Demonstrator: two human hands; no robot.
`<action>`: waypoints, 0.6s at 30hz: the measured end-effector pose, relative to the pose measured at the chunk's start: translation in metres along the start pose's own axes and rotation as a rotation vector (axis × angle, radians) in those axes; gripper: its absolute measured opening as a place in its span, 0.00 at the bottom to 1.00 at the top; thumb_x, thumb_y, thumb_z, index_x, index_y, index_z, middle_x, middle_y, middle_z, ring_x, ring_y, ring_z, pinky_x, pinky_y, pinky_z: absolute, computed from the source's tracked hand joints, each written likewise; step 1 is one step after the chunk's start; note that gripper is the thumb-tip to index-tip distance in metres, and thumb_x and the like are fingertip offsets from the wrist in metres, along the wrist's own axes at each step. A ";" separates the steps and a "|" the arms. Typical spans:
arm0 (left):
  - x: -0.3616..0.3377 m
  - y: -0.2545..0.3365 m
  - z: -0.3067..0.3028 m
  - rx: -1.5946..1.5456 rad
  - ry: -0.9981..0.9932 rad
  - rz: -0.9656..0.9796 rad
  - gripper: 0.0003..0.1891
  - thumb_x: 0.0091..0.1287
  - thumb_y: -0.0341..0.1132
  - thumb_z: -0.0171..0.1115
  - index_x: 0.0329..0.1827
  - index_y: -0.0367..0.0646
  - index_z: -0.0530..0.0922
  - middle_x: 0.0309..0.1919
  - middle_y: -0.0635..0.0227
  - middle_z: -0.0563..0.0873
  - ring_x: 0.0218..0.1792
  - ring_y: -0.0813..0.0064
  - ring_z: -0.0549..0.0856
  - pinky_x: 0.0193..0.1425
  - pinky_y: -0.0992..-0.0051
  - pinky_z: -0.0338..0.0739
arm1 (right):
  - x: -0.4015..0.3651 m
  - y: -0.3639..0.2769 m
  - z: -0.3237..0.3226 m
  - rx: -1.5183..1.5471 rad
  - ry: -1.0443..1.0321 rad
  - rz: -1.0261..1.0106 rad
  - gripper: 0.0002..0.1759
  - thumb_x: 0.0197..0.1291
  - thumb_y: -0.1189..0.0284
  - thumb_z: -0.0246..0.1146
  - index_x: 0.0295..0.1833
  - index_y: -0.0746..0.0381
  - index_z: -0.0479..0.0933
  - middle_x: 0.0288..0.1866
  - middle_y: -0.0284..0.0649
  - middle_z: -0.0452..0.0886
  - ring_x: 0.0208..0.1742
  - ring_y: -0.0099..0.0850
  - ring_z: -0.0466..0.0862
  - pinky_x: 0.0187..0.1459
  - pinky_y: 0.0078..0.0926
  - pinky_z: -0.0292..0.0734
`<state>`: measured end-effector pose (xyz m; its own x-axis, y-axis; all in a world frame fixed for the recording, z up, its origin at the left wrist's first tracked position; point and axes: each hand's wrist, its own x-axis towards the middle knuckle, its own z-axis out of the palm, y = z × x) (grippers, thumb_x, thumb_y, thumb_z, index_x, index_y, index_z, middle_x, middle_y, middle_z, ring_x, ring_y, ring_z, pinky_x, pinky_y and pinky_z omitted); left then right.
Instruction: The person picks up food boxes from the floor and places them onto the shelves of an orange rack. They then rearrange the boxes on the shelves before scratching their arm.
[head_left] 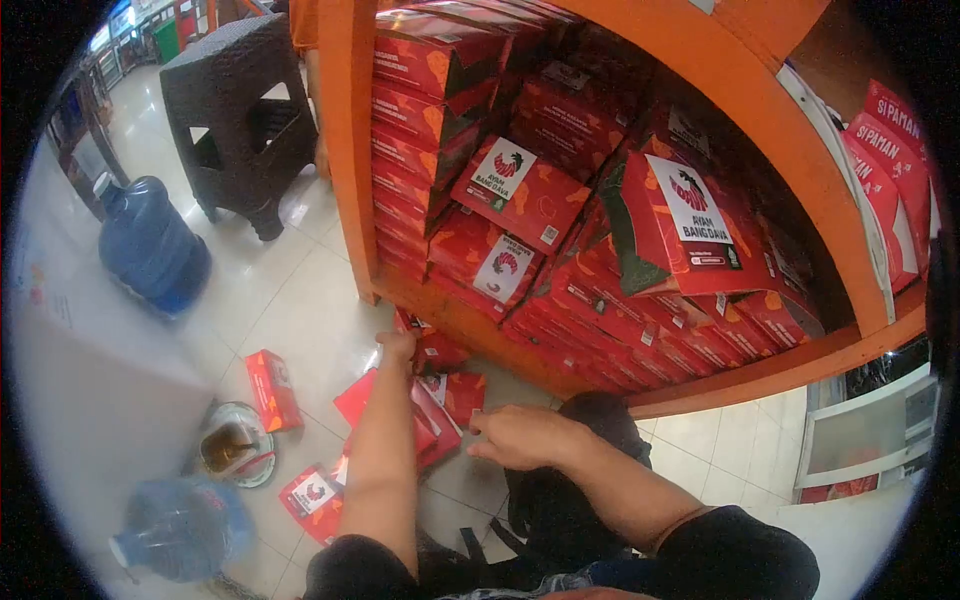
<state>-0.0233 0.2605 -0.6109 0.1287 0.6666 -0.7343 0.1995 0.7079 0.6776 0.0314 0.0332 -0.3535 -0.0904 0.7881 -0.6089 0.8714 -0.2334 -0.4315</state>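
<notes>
"Nearest red carton (464, 396)?"

"Eleven o'clock from my right hand (530, 436), half-open and empty. My left hand (397, 347) meets another carton (404, 320) at one o'clock; its grip I can't tell."

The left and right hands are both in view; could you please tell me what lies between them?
In the head view, red printed cartons lie on the tiled floor between the left hand and right hand.
</notes>
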 end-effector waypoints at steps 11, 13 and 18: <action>-0.069 0.117 -0.145 0.386 -0.569 0.163 0.26 0.65 0.36 0.66 0.66 0.41 0.74 0.52 0.64 0.84 0.50 0.69 0.85 0.51 0.66 0.82 | 0.013 -0.014 -0.008 0.057 -0.064 -0.112 0.22 0.72 0.54 0.61 0.54 0.64 0.78 0.51 0.57 0.85 0.57 0.56 0.84 0.58 0.54 0.78; -0.090 0.134 -0.159 0.225 -0.725 0.252 0.29 0.65 0.35 0.66 0.70 0.42 0.72 0.55 0.64 0.84 0.56 0.71 0.85 0.58 0.70 0.81 | 0.015 -0.011 -0.004 0.072 0.000 -0.148 0.23 0.72 0.54 0.61 0.54 0.65 0.79 0.50 0.58 0.85 0.56 0.57 0.85 0.57 0.54 0.78; -0.156 0.168 -0.125 0.158 -0.798 0.455 0.35 0.64 0.34 0.66 0.75 0.42 0.66 0.59 0.62 0.81 0.60 0.73 0.82 0.63 0.74 0.77 | 0.016 -0.011 -0.009 0.062 -0.039 -0.137 0.23 0.72 0.54 0.61 0.53 0.65 0.79 0.48 0.58 0.86 0.54 0.57 0.85 0.57 0.55 0.78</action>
<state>-0.1311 0.3046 -0.3780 0.8447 0.4729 -0.2506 0.0880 0.3390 0.9367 0.0245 0.0535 -0.3528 -0.2262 0.7928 -0.5660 0.8184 -0.1604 -0.5518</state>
